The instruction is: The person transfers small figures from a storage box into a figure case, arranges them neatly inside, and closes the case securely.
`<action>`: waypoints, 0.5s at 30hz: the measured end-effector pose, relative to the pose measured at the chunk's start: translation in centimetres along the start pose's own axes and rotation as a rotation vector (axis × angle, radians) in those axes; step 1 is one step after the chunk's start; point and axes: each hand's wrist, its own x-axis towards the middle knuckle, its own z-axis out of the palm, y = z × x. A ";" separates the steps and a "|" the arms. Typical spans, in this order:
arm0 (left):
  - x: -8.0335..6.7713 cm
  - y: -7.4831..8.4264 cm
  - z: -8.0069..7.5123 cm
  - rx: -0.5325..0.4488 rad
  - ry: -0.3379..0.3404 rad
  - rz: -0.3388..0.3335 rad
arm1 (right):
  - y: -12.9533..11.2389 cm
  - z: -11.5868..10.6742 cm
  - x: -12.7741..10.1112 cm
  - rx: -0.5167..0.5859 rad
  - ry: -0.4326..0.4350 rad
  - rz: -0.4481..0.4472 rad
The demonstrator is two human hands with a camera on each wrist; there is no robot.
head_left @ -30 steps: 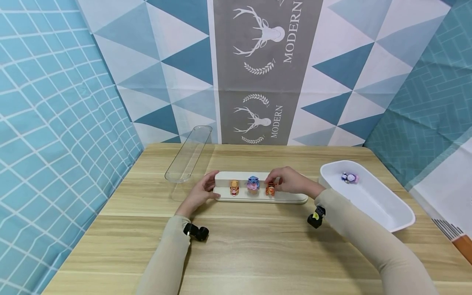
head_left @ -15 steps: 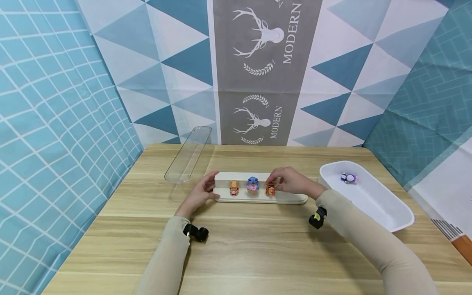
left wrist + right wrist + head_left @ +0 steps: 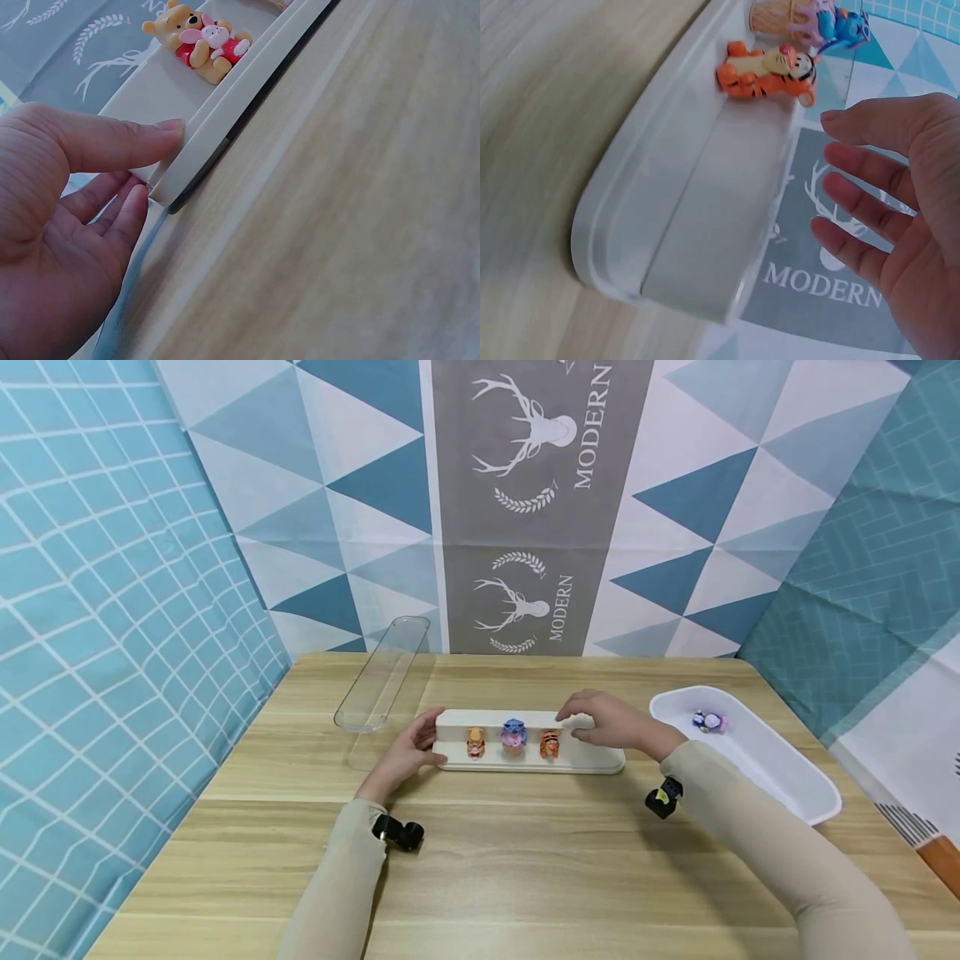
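A white stepped display stand lies lengthwise on the table. My left hand holds its left end, the thumb on the front edge and the other fingers at the end and behind. On the lower step sit a yellow bear figurine with a small pink piglet, a blue figurine with an ice cream cone and an orange striped tiger figurine. My right hand hovers over the stand's right part, fingers loosely bent and apart from the tiger, holding nothing.
At the right stands a white tray with purple-and-white figurines at its far end. A clear long cover stands behind my left hand. Patterned cloth hangs behind the wooden table.
My right hand has let go of the tiger figurine and moved back to the right, its fingers spreading. The tiger stays on the lower step. My left hand keeps its place.
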 end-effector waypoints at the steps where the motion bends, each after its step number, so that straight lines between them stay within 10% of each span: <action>1: 0.0 0.0 0.0 0.000 -0.001 -0.002 | 0.1 -0.2 -0.2 -0.015 0.003 -0.007; 15: -0.2 0.1 0.0 0.004 -0.005 -0.005 | 0.9 -2.9 -2.5 -0.204 0.011 -0.009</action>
